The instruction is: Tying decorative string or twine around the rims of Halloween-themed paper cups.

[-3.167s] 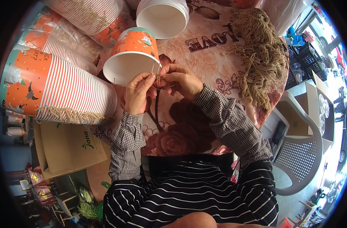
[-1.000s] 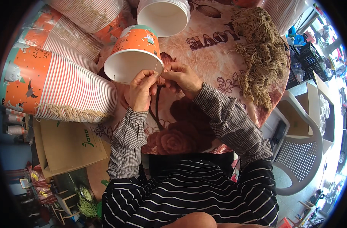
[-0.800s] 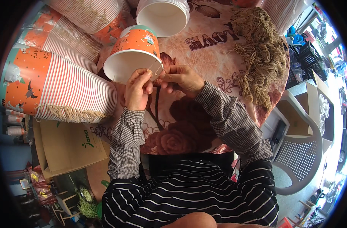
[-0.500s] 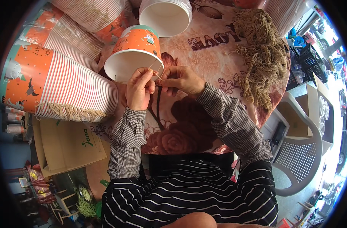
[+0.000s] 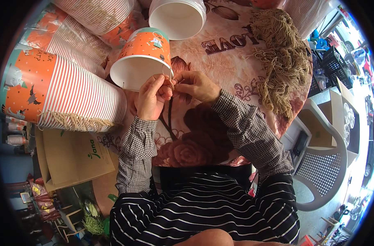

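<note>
An orange paper bucket (image 5: 142,48) with a green band lies tipped on the table, its white mouth facing me. A thin beige cord (image 5: 171,73) comes from the right side of its rim. Just in front of that rim, my left hand (image 5: 150,98) is closed on the cord, thumb against bent fingers. My right hand (image 5: 198,87) pinches the cord from the other side, fingertips almost touching the left ones. Whether the cord is knotted is too small to tell. Left of my hands lies a nested stack of matching buckets (image 5: 86,92), with beige cords along its lower side.
A heap of loose beige cords (image 5: 282,61) lies at the table's right. White buckets (image 5: 176,22) in clear plastic stand at the back, more wrapped stacks (image 5: 78,39) back left. A cardboard box (image 5: 78,160) sits lower left, a grey plastic chair (image 5: 324,164) at right.
The crossed cord ends between my fingers have drawn into a smaller bundle. My fingertips have come closer together, and the tipped bucket has shifted slightly left.
</note>
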